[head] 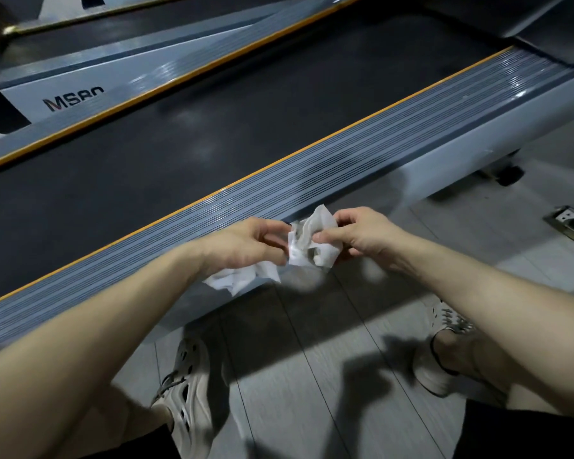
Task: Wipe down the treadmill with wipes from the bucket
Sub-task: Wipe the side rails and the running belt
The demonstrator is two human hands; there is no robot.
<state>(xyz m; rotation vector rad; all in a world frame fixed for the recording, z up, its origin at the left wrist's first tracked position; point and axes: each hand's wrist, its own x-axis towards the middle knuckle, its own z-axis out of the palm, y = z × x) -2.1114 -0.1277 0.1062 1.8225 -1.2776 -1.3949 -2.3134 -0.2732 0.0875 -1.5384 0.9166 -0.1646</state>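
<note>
Both hands — left hand (246, 241), right hand (358, 233) — pinch a crumpled wipe (307, 241).

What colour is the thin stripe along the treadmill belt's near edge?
The stripe is orange-yellow, between the dark belt and grey ribbed rail; head view.

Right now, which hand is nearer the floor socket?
Right. The right hand pinches the wipe, with the socket off to its right; the left hand grips the wipe's other side, farther away.
</note>
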